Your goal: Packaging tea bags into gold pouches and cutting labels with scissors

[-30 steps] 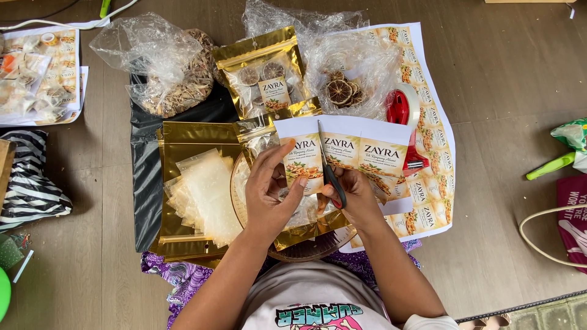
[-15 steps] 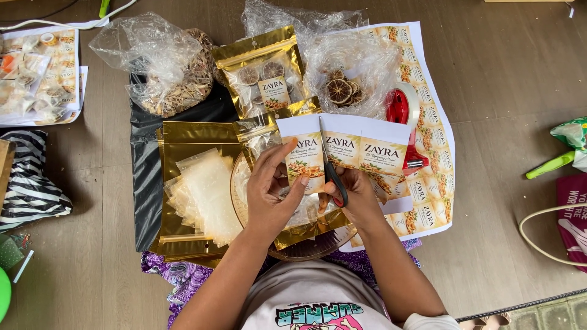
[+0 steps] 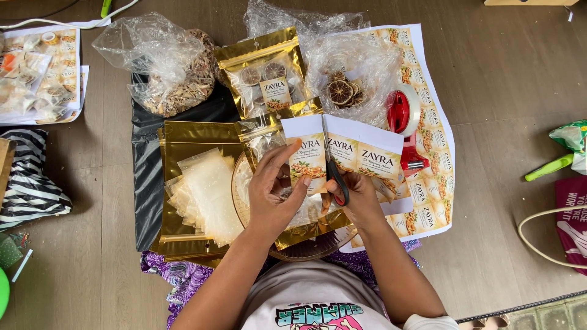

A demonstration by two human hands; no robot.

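Striped black-and-white fabric (image 3: 27, 183) sits at the far left on the wooden floor (image 3: 507, 122), with a sheet of small items (image 3: 40, 70) above it. Next over, a crinkly clear bag of dried stuff (image 3: 162, 70) lies on a black sheet (image 3: 143, 183), and below it gold pouches (image 3: 189, 143) carry a stack of small clear bags (image 3: 205, 192). Dead centre, the left hand (image 3: 275, 195) pinches the left end of a strip of printed labels (image 3: 342, 153), thumb on top. The right hand (image 3: 358, 198) is closed around the handles of scissors (image 3: 333, 168), blades pointing up across the strip between the first and second label. A filled gold pouch (image 3: 266, 73) sits above. Right of that, a red tape dispenser (image 3: 406, 125) rests on a big label sheet (image 3: 431, 153), beside a bag of dried citrus slices (image 3: 345, 73).
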